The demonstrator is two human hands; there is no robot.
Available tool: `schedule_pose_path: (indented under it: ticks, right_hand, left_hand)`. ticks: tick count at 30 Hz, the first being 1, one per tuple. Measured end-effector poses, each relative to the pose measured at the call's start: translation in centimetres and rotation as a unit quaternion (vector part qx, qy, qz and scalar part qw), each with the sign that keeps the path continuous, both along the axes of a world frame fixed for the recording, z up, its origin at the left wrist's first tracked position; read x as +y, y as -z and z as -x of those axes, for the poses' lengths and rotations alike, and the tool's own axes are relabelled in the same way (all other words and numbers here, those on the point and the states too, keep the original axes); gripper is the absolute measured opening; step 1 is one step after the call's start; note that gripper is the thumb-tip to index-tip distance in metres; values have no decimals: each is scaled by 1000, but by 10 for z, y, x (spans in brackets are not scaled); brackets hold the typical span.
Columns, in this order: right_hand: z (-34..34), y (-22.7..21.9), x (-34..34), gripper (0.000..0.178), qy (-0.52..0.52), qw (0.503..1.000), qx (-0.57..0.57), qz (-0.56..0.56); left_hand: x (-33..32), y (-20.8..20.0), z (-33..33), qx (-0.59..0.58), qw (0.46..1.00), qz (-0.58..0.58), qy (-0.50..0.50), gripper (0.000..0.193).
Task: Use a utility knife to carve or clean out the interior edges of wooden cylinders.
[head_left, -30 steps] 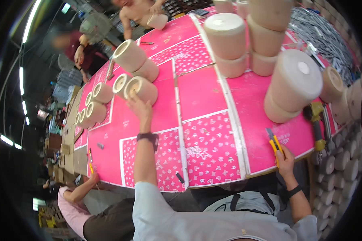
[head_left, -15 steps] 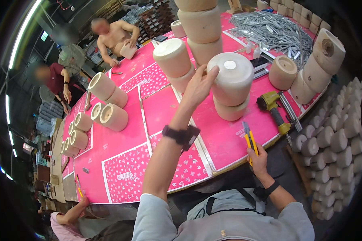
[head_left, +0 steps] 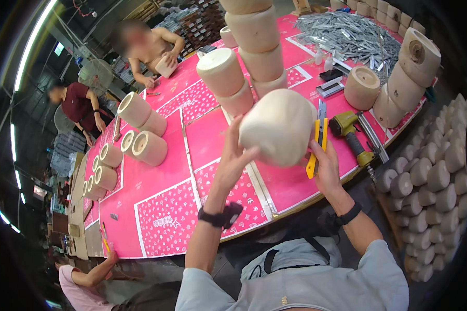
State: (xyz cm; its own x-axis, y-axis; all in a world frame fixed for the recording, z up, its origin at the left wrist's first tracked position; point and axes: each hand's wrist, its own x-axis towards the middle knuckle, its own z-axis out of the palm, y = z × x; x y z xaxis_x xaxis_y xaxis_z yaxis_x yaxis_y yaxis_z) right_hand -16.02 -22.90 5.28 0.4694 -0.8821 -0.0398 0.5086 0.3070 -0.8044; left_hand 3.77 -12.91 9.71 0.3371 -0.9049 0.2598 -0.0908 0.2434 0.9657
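A pale, rounded wooden block, like a short furniture leg, is tilted above the pink table in front of me. My left hand grips it on the left, thumb across its lower side. A yellow utility knife, blade pointing up and away, is held in my right hand beside the block's right edge. Some right fingertips are hidden behind the block and knife, so whether they touch the wood is unclear. Close behind stand a two-high stack of similar blocks and a taller stack.
A yellow-green nail gun lies right of my knife. More blocks stand on the table, near a heap of metal strips. Piled blocks fill the right side. Co-workers are at the left, far side and near left.
My left hand has lifted the block off its stack, drawn it nearer and tilted it. My right hand has moved up with the knife to the block's side.
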Motion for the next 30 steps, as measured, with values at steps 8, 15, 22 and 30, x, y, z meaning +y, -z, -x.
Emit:
schedule_pose_path:
  ticks: [8,15,22,30]
  right_hand:
    - [-10,41,49,30,-111,978,148,93]
    - [-27,60,57,35,-203,943,187,187]
    - [-5,73,65,37,-180,949,216,146]
    - [15,58,79,36,-211,941,244,103]
  left_hand:
    - [106,57,22,145,985,-73,-66,119]
    - [147,101,5,-66,985,-123,-103,127]
    - [145,95,19,-8,988,-128,-88,113]
    - [131,76,-4,89,988,-113,-48,99]
